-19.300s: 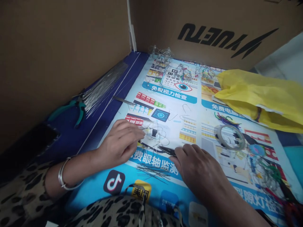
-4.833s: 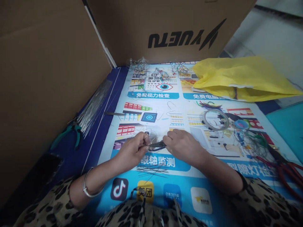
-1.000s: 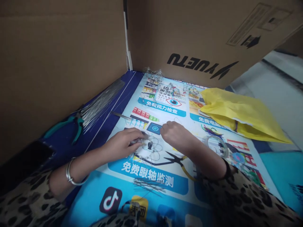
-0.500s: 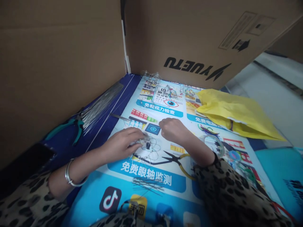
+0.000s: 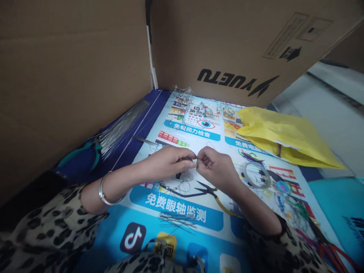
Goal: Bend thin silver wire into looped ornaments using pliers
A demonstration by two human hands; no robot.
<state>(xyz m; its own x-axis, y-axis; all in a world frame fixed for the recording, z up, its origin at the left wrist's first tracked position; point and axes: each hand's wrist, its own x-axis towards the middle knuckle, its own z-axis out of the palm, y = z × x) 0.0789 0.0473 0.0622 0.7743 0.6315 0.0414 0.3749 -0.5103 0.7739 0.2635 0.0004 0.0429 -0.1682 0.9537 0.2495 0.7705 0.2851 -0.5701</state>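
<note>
My left hand (image 5: 169,162) and my right hand (image 5: 217,167) meet fingertip to fingertip above the printed sheet. Both are closed in a pinch on a thin wire piece (image 5: 174,188) with looped strands and small clear beads. Its loops hang below and behind the fingers; the exact spot being pinched is hidden. Just under my right hand lie pliers (image 5: 209,188) with dark jaws and yellow handles, their jaws spread. Nearer to me rests a small bundle of short cut wires (image 5: 178,220).
Long straight wires (image 5: 122,127) and teal-handled pliers (image 5: 82,153) lie at the left. Tangled wire pieces (image 5: 182,94) sit by the cardboard wall (image 5: 227,45). On the right are a yellow bag (image 5: 287,136), a tape roll (image 5: 257,175) and coloured wires (image 5: 301,208).
My left hand has moved right and slightly up, and my right hand has turned and come down towards it. Their fingertips, apart before, now meet at the wire piece.
</note>
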